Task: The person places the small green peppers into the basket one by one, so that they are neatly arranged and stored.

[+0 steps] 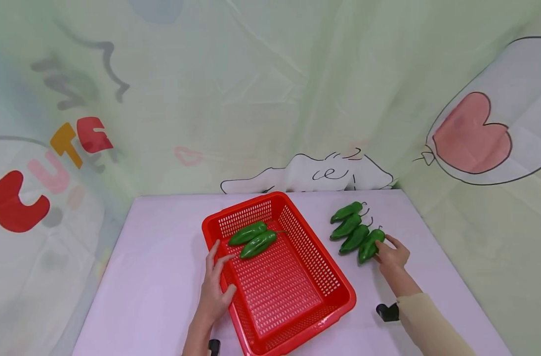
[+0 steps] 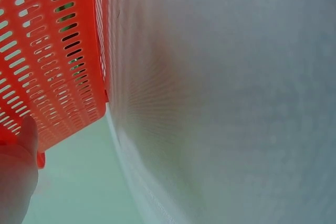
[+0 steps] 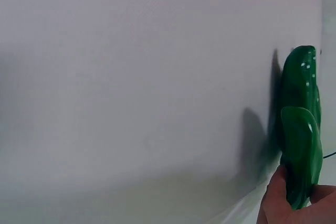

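My right hand (image 1: 391,253) pinches a green pepper (image 1: 370,245) between thumb and fingers, at the near end of a slanted row. In the right wrist view the held pepper (image 3: 302,150) stands up from the fingertips, in front of another pepper (image 3: 300,72). The other peppers in the row (image 1: 346,227) lie just to its left, stems pointing right. A red plastic basket (image 1: 312,324) has two more green peppers (image 1: 259,244) inside, near its far left corner. Over the basket's left rim lies my left hand (image 1: 214,291), fingers spread; in the left wrist view one finger (image 2: 27,135) appears against the basket wall.
The basket and peppers are on a pale, cloth-covered table (image 1: 150,277). Printed fabric (image 1: 261,109) hangs behind the table and along both sides. A black piece (image 1: 388,312) shows beside the right sleeve, and another (image 1: 214,346) by the left wrist.
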Motion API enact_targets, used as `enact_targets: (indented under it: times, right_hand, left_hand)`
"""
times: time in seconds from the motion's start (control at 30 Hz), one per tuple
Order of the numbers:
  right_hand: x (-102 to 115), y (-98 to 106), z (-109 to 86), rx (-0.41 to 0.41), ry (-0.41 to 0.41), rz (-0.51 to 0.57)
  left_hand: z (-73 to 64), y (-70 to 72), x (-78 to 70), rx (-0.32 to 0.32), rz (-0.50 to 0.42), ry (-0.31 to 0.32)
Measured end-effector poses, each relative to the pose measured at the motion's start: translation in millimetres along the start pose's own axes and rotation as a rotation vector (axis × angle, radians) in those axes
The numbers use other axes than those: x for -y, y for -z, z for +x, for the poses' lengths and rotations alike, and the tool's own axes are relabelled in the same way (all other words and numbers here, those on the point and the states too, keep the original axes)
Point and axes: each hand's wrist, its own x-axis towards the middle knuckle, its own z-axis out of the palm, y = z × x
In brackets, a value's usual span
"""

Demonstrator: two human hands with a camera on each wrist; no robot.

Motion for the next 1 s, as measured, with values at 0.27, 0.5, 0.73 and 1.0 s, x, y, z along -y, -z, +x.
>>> enact_targets:
  times: [0.27, 0.5, 0.73, 1.0]
  right_hand:
    - [6.2, 0.6, -7.9, 0.039, -0.023, 0.052]
    - [12.5, -2.4, -15.4, 0.047, -0.032, 0.089]
    - [17.5, -9.7, -17.4, 0.066, -0.024, 0.086]
    - [25.6, -22.7, -30.2, 0.074, 0.005, 0.089]
  left_hand:
    - [-0.8, -0.1, 1.6, -0.007, 0.004, -0.006]
    - [-0.3, -0.1, 0.2, -0.008, 0.010, -0.014]
    - [0.6, -0.1, -0.7, -0.014, 0.013, -0.023]
    - [-0.7, 0.1, -0.4, -0.012, 0.010, -0.019]
